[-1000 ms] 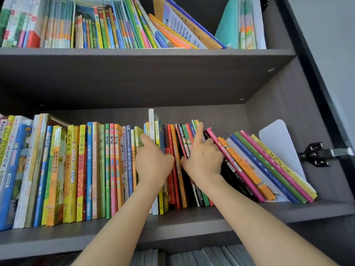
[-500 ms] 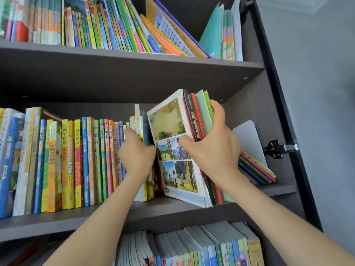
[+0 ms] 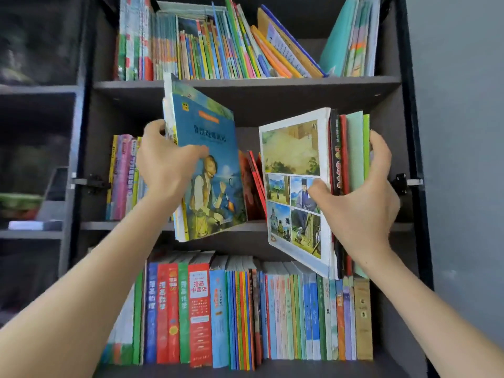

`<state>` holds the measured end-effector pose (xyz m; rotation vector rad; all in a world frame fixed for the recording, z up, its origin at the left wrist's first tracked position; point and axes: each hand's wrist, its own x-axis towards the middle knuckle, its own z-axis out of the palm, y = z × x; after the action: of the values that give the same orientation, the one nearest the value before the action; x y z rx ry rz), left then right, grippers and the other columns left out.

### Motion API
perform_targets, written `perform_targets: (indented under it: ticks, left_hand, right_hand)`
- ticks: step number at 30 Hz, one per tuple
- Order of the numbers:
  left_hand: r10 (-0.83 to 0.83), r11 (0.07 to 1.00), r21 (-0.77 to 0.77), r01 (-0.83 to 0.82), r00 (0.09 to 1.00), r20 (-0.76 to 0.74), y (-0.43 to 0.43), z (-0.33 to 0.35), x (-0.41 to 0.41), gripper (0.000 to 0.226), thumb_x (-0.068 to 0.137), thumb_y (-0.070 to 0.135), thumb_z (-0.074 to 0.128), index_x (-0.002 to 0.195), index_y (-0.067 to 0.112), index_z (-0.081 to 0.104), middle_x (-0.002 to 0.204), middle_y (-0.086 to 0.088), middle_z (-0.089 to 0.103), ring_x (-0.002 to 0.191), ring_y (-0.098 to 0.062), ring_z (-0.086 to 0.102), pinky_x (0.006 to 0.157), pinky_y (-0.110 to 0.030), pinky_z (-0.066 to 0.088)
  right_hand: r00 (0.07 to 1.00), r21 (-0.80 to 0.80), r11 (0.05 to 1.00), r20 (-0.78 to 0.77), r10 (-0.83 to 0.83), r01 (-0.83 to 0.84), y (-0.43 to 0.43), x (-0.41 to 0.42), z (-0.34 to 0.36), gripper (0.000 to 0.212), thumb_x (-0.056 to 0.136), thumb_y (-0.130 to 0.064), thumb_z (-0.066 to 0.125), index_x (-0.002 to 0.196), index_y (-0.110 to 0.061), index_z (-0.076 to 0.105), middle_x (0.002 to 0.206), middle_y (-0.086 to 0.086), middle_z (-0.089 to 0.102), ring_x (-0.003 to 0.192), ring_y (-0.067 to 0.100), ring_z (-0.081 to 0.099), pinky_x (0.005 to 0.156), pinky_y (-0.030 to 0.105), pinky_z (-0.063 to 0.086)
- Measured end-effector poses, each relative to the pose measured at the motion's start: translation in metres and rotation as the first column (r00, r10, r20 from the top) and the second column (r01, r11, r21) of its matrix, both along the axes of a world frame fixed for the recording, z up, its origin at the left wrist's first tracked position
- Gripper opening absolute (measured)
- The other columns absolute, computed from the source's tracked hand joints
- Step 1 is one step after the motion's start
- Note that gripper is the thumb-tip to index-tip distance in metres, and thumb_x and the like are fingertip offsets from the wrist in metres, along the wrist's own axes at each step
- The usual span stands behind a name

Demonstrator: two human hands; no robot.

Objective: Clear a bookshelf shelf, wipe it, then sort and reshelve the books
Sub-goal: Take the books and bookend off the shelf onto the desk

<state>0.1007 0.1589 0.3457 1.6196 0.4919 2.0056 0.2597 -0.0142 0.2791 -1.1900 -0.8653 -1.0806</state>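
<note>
My left hand (image 3: 166,165) grips a batch of thin books, the front one a blue-covered book (image 3: 210,170) with a seated figure, lifted out in front of the middle shelf (image 3: 253,226). My right hand (image 3: 360,203) grips a second stack of books (image 3: 297,186), a comic-panel cover facing left, held clear of the shelf at its right end. Pink and yellow books (image 3: 122,175) still stand at the shelf's left, and a few red books (image 3: 252,184) lean in the gap between my hands.
The upper shelf (image 3: 245,84) is packed with leaning thin books. The lower shelf holds an upright row (image 3: 245,317) of colourful spines. Door hinges (image 3: 399,182) stick out at both cabinet sides. Another dark shelving unit (image 3: 32,159) stands to the left; a grey wall lies right.
Both hands have pulled their stacks out of the middle shelf and apart. The view has dropped back, showing the lower shelf. Far fewer books stand on the middle shelf.
</note>
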Motion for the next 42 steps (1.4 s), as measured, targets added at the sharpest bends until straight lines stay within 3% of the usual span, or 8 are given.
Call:
perform_targets:
  ticks: [4, 9, 15, 20, 25, 30, 37, 42]
  left_hand:
    - [0.060, 0.997, -0.047, -0.061, 0.998, -0.024, -0.049, -0.028, -0.066, 0.050, 0.057, 0.023, 0.082, 0.104, 0.019, 0.066, 0.094, 0.008, 0.070, 0.078, -0.012, 0.068, 0.070, -0.036, 0.058]
    - [0.073, 0.978, -0.187, -0.092, 0.991, -0.108, -0.100, -0.070, -0.151, 0.032, 0.046, 0.021, 0.080, 0.077, 0.023, 0.074, 0.080, 0.005, 0.075, 0.075, -0.022, 0.072, 0.071, -0.045, 0.059]
    - [0.256, 0.905, -0.308, -0.294, 0.953, -0.159, -0.166, -0.148, -0.258, 0.034, 0.046, 0.016, 0.082, 0.074, 0.031, 0.071, 0.083, 0.006, 0.074, 0.078, -0.019, 0.072, 0.074, -0.045, 0.059]
    - [0.443, 0.738, -0.443, -0.508, 0.861, -0.250, -0.200, -0.214, -0.358, 0.045, 0.040, 0.025, 0.081, 0.081, 0.037, 0.069, 0.084, 0.005, 0.074, 0.081, -0.019, 0.071, 0.079, -0.046, 0.058]
    - [0.629, 0.517, -0.469, -0.717, 0.689, -0.361, -0.224, -0.261, -0.458, 0.054, 0.052, 0.021, 0.083, 0.102, 0.029, 0.065, 0.089, 0.012, 0.069, 0.084, -0.013, 0.066, 0.084, -0.039, 0.055]
    - [0.730, 0.345, -0.507, -0.790, 0.566, -0.385, -0.222, -0.306, -0.562, 0.062, 0.043, 0.031, 0.079, 0.103, 0.027, 0.065, 0.096, 0.005, 0.071, 0.091, -0.018, 0.066, 0.084, -0.042, 0.055]
    - [0.714, 0.228, -0.743, -0.629, 0.627, -0.312, -0.150, -0.396, -0.719, 0.068, 0.036, 0.037, 0.083, 0.100, 0.025, 0.064, 0.090, 0.002, 0.073, 0.084, -0.021, 0.070, 0.080, -0.045, 0.057]
    - [0.656, 0.179, -0.897, -0.403, 0.729, -0.196, -0.091, -0.469, -0.806, 0.034, 0.061, 0.005, 0.081, 0.091, 0.011, 0.067, 0.089, -0.010, 0.073, 0.080, -0.028, 0.070, 0.072, -0.043, 0.059]
  right_hand:
    - [0.990, -0.090, 0.987, -0.051, 0.129, -0.133, -0.030, -0.031, -0.040, 0.081, 0.071, -0.035, 0.072, 0.141, -0.021, 0.033, 0.096, -0.031, 0.047, 0.084, -0.005, 0.044, 0.082, 0.021, 0.032]
    - [0.937, -0.312, 0.884, -0.136, 0.322, -0.349, -0.045, -0.087, -0.088, 0.081, 0.073, -0.029, 0.076, 0.141, -0.022, 0.032, 0.097, -0.014, 0.060, 0.077, 0.006, 0.053, 0.062, 0.009, 0.032]
    - [0.784, -0.374, 0.689, -0.296, 0.545, -0.620, -0.045, -0.172, -0.152, 0.082, 0.069, -0.031, 0.076, 0.140, -0.025, 0.035, 0.081, -0.025, 0.050, 0.068, -0.009, 0.051, 0.070, 0.026, 0.038]
    - [0.612, -0.471, 0.422, -0.393, 0.686, -0.775, -0.031, -0.266, -0.202, 0.086, 0.072, -0.027, 0.078, 0.144, -0.022, 0.032, 0.099, -0.014, 0.053, 0.086, 0.013, 0.053, 0.085, 0.038, 0.046]
    - [0.508, -0.591, 0.226, -0.366, 0.780, -0.774, -0.007, -0.369, -0.246, 0.082, 0.072, -0.026, 0.078, 0.141, -0.021, 0.035, 0.093, -0.006, 0.059, 0.071, 0.007, 0.050, 0.057, 0.015, 0.035]
    - [0.394, -0.663, 0.035, -0.400, 0.828, -0.747, 0.029, -0.479, -0.285, 0.082, 0.074, -0.030, 0.076, 0.141, -0.019, 0.032, 0.098, -0.006, 0.061, 0.077, 0.011, 0.055, 0.058, 0.006, 0.031]
    - [0.454, -0.759, -0.034, -0.424, 0.784, -0.650, 0.106, -0.624, -0.342, 0.085, 0.074, -0.035, 0.075, 0.143, -0.022, 0.028, 0.102, -0.004, 0.061, 0.080, 0.017, 0.058, 0.063, 0.025, 0.042]
    - [0.585, -0.830, -0.069, -0.447, 0.677, -0.554, 0.174, -0.710, -0.378, 0.088, 0.073, -0.036, 0.074, 0.145, -0.023, 0.025, 0.111, 0.002, 0.064, 0.092, 0.026, 0.062, 0.069, 0.030, 0.045]
